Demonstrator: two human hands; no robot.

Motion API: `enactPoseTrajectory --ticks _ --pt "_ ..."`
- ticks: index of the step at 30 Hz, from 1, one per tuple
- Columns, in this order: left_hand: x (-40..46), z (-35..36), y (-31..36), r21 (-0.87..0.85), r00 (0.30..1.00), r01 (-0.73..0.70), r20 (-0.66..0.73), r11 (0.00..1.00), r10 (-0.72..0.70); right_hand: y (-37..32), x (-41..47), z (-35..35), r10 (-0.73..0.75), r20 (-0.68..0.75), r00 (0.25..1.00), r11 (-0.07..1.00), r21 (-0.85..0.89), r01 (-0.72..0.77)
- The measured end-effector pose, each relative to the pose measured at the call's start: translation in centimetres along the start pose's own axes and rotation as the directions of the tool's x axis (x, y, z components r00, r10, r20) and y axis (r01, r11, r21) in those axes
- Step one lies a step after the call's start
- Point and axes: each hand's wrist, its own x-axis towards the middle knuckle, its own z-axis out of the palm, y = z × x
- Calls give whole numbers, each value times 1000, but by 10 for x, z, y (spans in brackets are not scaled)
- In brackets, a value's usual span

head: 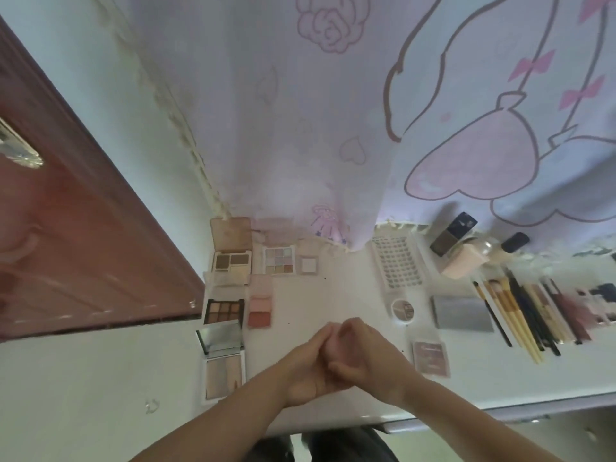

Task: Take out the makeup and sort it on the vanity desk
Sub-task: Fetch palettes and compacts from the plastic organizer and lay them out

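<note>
Both hands, left hand (305,371) & right hand (361,356), clasped together, fingers curled, above vanity desk (333,295); can't tell if holding anything. Open palettes (232,258) left, brushes (520,315) right.

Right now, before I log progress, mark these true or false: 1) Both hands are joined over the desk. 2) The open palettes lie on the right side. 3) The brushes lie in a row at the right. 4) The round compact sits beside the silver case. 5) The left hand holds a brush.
1) True: the left hand and right hand are clasped together above the vanity desk.
2) False: the open palettes, such as the brown eyeshadow palette, lie at the left.
3) True: the brushes lie side by side at the right.
4) True: the round compact is just left of the silver case.
5) False: it holds no brush.
</note>
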Motion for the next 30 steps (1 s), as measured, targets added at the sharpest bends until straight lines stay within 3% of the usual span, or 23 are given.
enactPoseTrajectory --ticks 7,10,15,22,30 --pt "-17 -14 6 -197 995 -47 78 979 63 -28 18 -14 -92 76 993 995 -29 95" --pt "-19 -18 9 -307 992 -40 100 951 74 -35 31 -30 -54 46 997 989 140 48" --pt "-11 -23 14 -445 997 -65 11 893 78 -29 73 -55 50 178 983 870 476 -130" --pt "4 -28 20 -590 919 -320 -385 741 91 -23 144 -30 54 176 983 971 219 -92" --pt "0 -26 24 -598 838 -439 -541 670 67 -21 173 -11 -69 117 991 997 31 66"
